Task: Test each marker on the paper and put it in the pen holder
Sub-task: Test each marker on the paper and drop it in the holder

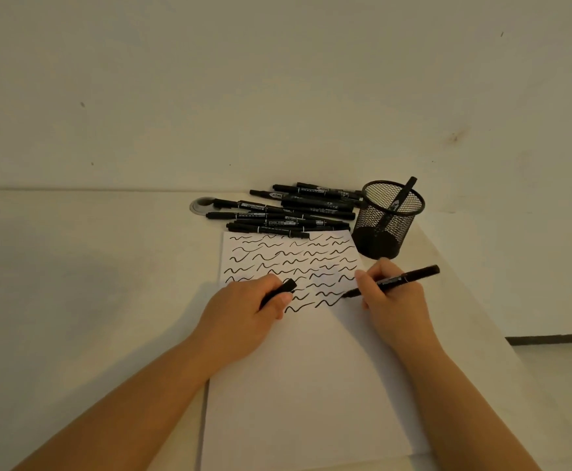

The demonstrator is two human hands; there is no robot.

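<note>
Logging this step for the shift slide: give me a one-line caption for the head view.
Right hand tests a marker on the paper; left hand holds its cap, pen holder behind.

The right hand [391, 295] holds a black marker [393, 280] with its tip on the paper [298, 385]. The left hand [244, 314] holds the cap [279, 292]. More markers [284, 212] lie beside the pen holder [386, 220].

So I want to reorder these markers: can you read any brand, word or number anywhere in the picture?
Marker in the right hand: white label print, too blurred to read.
Pile of markers: white label print on the barrels, too small to read.
Marker in the pen holder: a pale mark, unreadable.
Paper: only wavy test strokes, no words.
</note>
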